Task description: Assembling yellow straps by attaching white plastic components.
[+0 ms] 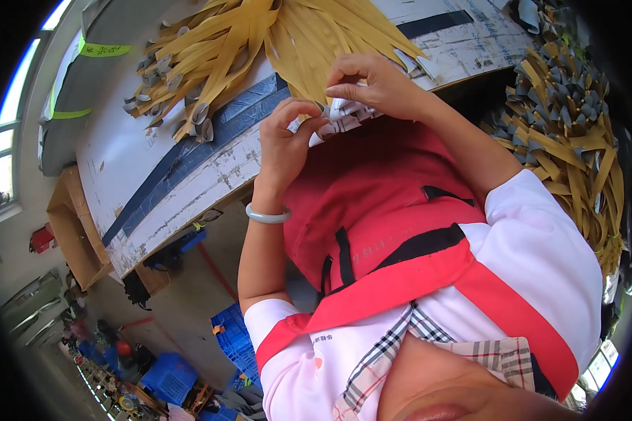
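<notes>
A fan of long yellow fabric strips (pixel 312 45) lies on the white worktable (pixel 211 165). White pieces with dark lines (pixel 351 116) sit at the strips' near end, by the table edge and against my red apron. My left hand (pixel 286 137), below a pale bangle, is closed in a pinch on a small whitish end of these pieces. Close by on the right, my right hand (pixel 383 85) has its thumb and fingers bent together at the same white pieces. Its fingertips partly hide what they grip.
More yellow strips with curled grey ends (pixel 203 123) lie on the table's left. A large bundle of grey-tipped yellow strips (pixel 569 133) hangs at the right. Dark blue tape (pixel 189 165) runs along the tabletop. A cardboard box (pixel 77 224) and blue crates (pixel 235 340) stand beyond.
</notes>
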The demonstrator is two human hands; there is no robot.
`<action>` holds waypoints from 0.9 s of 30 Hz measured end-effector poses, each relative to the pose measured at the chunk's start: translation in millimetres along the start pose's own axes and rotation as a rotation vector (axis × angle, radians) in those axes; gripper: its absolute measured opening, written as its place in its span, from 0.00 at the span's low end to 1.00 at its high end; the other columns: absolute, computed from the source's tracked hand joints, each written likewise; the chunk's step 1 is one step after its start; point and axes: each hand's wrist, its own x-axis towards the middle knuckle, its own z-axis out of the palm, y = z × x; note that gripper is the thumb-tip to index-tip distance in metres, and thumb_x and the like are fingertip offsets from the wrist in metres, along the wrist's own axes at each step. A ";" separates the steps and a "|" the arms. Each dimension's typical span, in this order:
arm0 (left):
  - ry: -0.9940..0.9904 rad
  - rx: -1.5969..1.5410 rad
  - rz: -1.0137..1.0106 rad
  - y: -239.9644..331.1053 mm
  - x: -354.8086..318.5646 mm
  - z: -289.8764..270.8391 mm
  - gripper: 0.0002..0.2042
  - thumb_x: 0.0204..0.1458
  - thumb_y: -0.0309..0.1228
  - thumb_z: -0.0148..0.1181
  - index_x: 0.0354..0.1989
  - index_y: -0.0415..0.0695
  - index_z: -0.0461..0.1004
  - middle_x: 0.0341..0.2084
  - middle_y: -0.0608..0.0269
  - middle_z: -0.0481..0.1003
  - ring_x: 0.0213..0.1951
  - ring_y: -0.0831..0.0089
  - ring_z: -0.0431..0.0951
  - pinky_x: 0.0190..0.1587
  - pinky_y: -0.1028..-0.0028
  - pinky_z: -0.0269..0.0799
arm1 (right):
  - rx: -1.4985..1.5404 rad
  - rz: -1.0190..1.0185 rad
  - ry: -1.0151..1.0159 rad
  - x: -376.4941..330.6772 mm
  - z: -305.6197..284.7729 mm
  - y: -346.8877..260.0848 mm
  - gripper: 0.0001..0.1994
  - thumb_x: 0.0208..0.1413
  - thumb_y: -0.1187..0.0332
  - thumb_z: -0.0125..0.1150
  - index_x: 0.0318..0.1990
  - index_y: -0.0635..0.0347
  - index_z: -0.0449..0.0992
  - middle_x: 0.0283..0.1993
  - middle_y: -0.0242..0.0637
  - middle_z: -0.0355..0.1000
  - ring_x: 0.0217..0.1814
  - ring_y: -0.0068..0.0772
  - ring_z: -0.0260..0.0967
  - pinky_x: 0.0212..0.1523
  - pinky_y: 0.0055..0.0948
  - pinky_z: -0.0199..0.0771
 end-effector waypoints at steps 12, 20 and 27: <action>-0.012 -0.637 -0.245 0.6 0.8 -28.2 0.07 0.51 0.16 0.63 0.37 0.36 0.75 0.35 0.66 0.77 0.38 0.80 0.75 0.44 0.81 0.71 | 0.274 0.060 -0.391 36.3 8.7 -7.5 0.11 0.54 0.66 0.68 0.36 0.62 0.73 0.34 0.31 0.70 0.36 0.22 0.69 0.39 0.25 0.70; 0.106 -0.600 -0.266 2.3 1.3 -24.5 0.10 0.49 0.13 0.63 0.39 0.36 0.74 0.32 0.63 0.78 0.34 0.78 0.78 0.41 0.78 0.77 | 0.443 0.152 -0.357 38.6 5.0 -20.4 0.09 0.56 0.68 0.66 0.33 0.62 0.72 0.28 0.30 0.73 0.28 0.19 0.68 0.30 0.23 0.68; 0.519 0.053 0.053 1.4 -2.0 14.6 0.10 0.50 0.10 0.54 0.37 0.34 0.74 0.29 0.65 0.71 0.24 0.81 0.74 0.25 0.80 0.74 | -0.265 -0.288 0.319 46.8 49.3 13.4 0.08 0.54 0.73 0.63 0.31 0.63 0.67 0.26 0.39 0.69 0.27 0.40 0.71 0.30 0.33 0.69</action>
